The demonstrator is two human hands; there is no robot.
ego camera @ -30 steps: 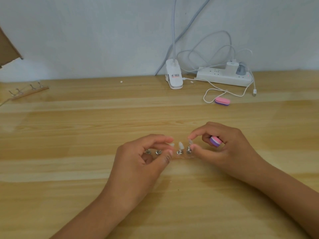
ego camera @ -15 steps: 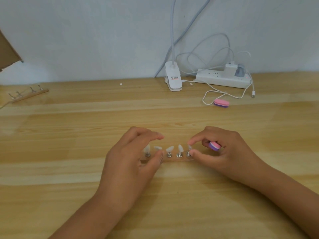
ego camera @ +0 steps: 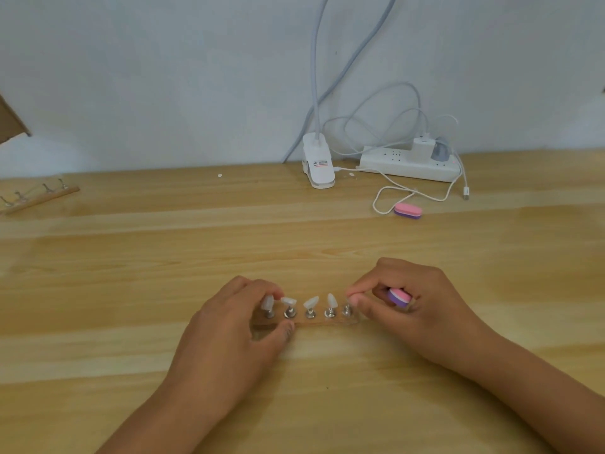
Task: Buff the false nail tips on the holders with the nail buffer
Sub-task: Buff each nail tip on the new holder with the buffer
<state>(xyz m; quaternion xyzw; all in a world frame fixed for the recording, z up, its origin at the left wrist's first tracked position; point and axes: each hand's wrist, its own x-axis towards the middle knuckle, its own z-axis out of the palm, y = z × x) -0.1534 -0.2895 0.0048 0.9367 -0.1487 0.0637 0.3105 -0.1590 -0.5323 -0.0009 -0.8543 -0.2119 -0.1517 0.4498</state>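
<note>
Pale wood-grain bench (ego camera: 131,263), glare streaks across it. Plain white wall (ego camera: 163,77) behind. White power strip (ego camera: 406,165) and clip lamp base (ego camera: 319,165) far right, cables trailing up wall.

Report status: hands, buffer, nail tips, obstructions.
Left hand steadying holder strip. Right hand palming nail buffer, pinching the rightmost tip. Nothing in the way.

A clear holder strip (ego camera: 314,322) lies flat on the wood, white nail tips (ego camera: 311,302) tilted on silver pegs; a pink-purple buffer (ego camera: 398,297) sits tucked at its right end.
</note>
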